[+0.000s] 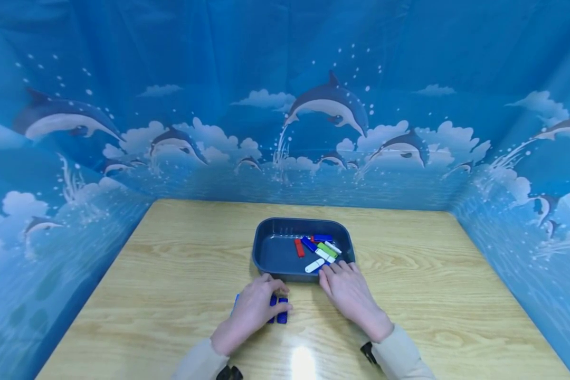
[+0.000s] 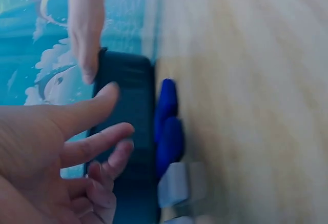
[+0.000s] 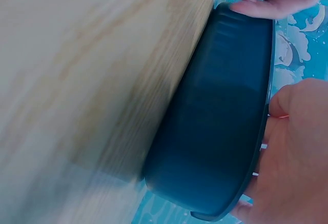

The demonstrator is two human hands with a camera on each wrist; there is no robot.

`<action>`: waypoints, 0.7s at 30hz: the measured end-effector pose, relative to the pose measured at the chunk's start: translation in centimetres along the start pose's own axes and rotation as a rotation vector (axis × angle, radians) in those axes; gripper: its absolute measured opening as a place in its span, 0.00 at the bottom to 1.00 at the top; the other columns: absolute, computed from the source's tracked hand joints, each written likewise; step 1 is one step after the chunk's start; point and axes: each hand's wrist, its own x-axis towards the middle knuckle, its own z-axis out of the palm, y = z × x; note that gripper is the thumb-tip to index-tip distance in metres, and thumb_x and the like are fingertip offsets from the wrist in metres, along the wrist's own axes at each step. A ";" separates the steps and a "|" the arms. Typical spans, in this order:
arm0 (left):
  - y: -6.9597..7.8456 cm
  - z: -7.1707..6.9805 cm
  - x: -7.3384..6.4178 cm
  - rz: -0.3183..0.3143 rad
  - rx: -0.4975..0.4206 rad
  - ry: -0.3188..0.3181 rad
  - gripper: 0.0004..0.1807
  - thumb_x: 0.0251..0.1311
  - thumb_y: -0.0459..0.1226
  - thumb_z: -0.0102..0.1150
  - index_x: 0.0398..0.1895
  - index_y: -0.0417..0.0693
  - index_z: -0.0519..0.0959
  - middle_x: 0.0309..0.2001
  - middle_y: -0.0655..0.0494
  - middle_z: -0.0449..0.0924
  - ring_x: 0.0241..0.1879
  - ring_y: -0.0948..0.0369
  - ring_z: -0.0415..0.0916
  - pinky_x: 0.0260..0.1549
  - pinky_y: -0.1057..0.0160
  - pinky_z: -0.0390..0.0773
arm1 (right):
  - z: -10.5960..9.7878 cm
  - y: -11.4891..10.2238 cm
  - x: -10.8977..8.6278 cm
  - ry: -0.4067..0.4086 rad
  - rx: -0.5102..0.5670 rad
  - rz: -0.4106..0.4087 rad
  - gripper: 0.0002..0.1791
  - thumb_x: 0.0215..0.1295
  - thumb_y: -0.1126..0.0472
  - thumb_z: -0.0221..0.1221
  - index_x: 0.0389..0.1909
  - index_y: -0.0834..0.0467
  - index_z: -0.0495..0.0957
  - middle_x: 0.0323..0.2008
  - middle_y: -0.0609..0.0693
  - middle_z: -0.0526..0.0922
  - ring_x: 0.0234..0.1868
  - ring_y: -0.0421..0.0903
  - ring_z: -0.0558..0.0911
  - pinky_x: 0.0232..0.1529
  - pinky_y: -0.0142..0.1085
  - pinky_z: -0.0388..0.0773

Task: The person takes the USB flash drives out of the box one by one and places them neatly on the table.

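A dark blue tray (image 1: 277, 269) holds several small sticks that look like USB flash drives, among them a red one (image 1: 300, 247), a green one (image 1: 328, 249) and a white one (image 1: 314, 265). My right hand (image 1: 349, 290) reaches over the tray's near right rim, fingers down inside beside a blue stick; the right wrist view hides the fingertips behind the wall. In front of the tray, my left hand (image 1: 256, 301) hovers over a row of sticks, thumb and fingers apart with nothing between them. Two blue sticks (image 1: 282, 311) show at its fingertips, and a white one (image 2: 173, 185) in the left wrist view.
The tray stands on a light wooden table (image 1: 408, 274). A blue curtain (image 1: 228, 47) printed with dolphins encloses the back and both sides. A light blue edge of another item (image 1: 236, 300) peeks out left of the left hand.
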 end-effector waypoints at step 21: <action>2.1 -2.8 5.5 -0.014 -0.050 0.154 0.04 0.65 0.41 0.67 0.37 0.52 0.84 0.31 0.62 0.82 0.27 0.68 0.75 0.27 0.71 0.76 | 0.0 0.0 -0.1 0.018 -0.001 -0.013 0.11 0.73 0.56 0.57 0.31 0.54 0.80 0.25 0.45 0.78 0.28 0.44 0.68 0.35 0.37 0.65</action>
